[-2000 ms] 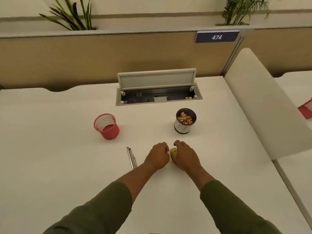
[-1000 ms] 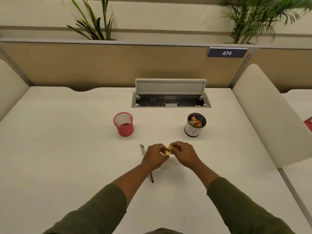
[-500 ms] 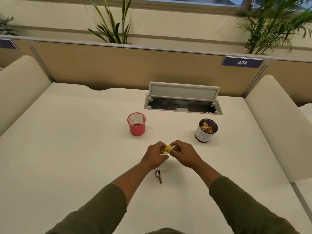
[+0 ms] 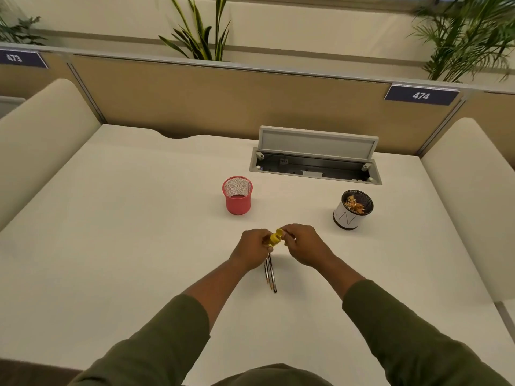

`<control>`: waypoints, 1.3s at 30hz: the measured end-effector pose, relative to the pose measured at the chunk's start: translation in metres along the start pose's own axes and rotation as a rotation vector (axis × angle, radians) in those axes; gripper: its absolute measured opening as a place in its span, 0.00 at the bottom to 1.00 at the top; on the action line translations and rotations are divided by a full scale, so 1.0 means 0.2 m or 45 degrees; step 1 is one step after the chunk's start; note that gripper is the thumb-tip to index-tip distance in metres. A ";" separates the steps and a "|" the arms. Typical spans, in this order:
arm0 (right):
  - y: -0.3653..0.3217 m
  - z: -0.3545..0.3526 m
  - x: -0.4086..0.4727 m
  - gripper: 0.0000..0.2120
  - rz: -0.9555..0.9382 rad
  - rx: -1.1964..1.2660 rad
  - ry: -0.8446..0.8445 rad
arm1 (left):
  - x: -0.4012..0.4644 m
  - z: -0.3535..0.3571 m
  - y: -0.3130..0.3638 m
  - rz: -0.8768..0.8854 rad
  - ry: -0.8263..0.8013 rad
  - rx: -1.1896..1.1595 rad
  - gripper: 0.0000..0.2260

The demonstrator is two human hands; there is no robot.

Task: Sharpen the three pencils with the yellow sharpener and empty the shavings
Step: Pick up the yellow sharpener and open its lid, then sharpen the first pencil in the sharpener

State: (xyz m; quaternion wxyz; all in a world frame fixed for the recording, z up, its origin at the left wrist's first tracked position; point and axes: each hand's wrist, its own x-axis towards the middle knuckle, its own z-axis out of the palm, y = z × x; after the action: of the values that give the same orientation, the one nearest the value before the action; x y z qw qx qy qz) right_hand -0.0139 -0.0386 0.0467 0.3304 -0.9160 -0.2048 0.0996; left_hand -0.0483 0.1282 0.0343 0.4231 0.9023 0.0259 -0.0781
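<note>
Both hands meet over the middle of the white desk (image 4: 139, 246). My left hand (image 4: 249, 250) grips the body of the yellow sharpener (image 4: 274, 238). My right hand (image 4: 302, 246) pinches the sharpener's yellow lid end, which stands tilted up. Pencils (image 4: 270, 274) lie side by side on the desk under my left hand, their upper parts hidden by it. A white cup with a black rim (image 4: 351, 210) holds orange-brown shavings at the right. A pink mesh cup (image 4: 237, 195) stands behind my hands.
An open cable hatch (image 4: 315, 160) with its grey flap raised sits at the back of the desk. Cream padded side panels (image 4: 468, 190) flank the desk left and right. A tan partition with a 474 sign (image 4: 420, 95) closes the back.
My hands lifted the sharpener off the desk and its lid end now tilts up between them. The camera view swung left and up, so the pencils show below my left hand.
</note>
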 end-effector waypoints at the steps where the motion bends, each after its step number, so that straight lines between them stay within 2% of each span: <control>1: 0.00 0.01 0.01 0.11 0.011 0.016 0.007 | -0.01 -0.01 -0.01 0.008 0.008 0.004 0.10; 9: -0.01 0.12 0.10 0.08 0.256 0.109 -0.020 | -0.04 -0.09 -0.14 -0.069 0.076 0.028 0.08; 14: 0.00 0.24 0.13 0.07 0.412 -0.090 -0.091 | -0.05 -0.15 -0.22 -0.114 0.087 0.041 0.08; 19: 0.02 0.32 0.12 0.04 0.567 -0.142 -0.172 | -0.05 -0.19 -0.29 -0.141 0.079 0.049 0.09; 23: 0.04 0.32 0.11 0.03 0.601 -0.155 -0.162 | -0.03 -0.19 -0.32 -0.129 0.063 0.048 0.10; 30: 0.07 0.30 0.06 0.08 0.678 -0.239 -0.149 | -0.01 -0.16 -0.30 -0.122 0.025 0.053 0.11; 33: 0.07 0.30 0.05 0.05 0.733 -0.287 -0.171 | -0.02 -0.15 -0.29 -0.120 0.007 0.048 0.11; 39: 0.07 0.25 0.02 0.05 0.707 -0.179 -0.197 | -0.03 -0.16 -0.26 -0.104 0.011 0.063 0.11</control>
State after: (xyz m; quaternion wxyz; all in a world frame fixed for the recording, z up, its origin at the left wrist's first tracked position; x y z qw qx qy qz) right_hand -0.0216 -0.0173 -0.0004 0.2098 -0.9473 0.0226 0.2411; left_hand -0.0567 0.1857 0.0159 0.3969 0.9111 0.0625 -0.0919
